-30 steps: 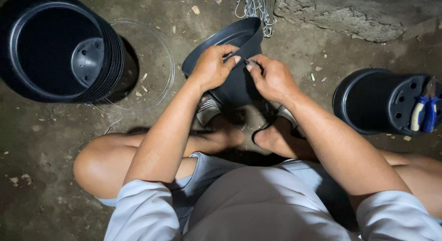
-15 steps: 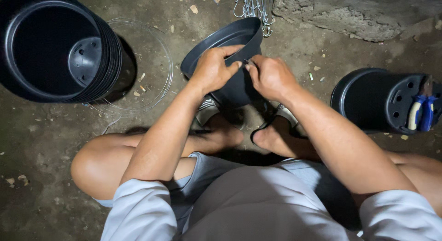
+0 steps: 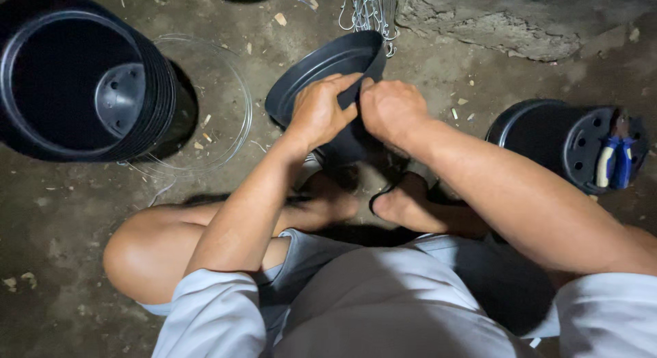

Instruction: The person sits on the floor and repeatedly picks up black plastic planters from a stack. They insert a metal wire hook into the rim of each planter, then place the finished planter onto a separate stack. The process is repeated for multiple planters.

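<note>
A black plastic pot (image 3: 321, 71) is tilted in front of me, its mouth facing up and left. My left hand (image 3: 320, 112) grips its near rim, thumb over the edge. My right hand (image 3: 391, 108) is closed at the same rim, just right of the left; whatever its fingers pinch is too small to make out. My bare feet (image 3: 404, 204) rest on sandals on the concrete floor right below the pot.
A stack of nested black pots (image 3: 75, 77) lies on its side at the left, with loops of thin wire (image 3: 226, 105) beside it. An upturned black pot (image 3: 568, 142) at the right carries blue-handled pliers (image 3: 614, 161). A bundle of wire hooks (image 3: 369, 12) lies beyond the held pot.
Both hands stay at the pot's rim; they have crept slightly along it. The pot's tilt is nearly the same.
</note>
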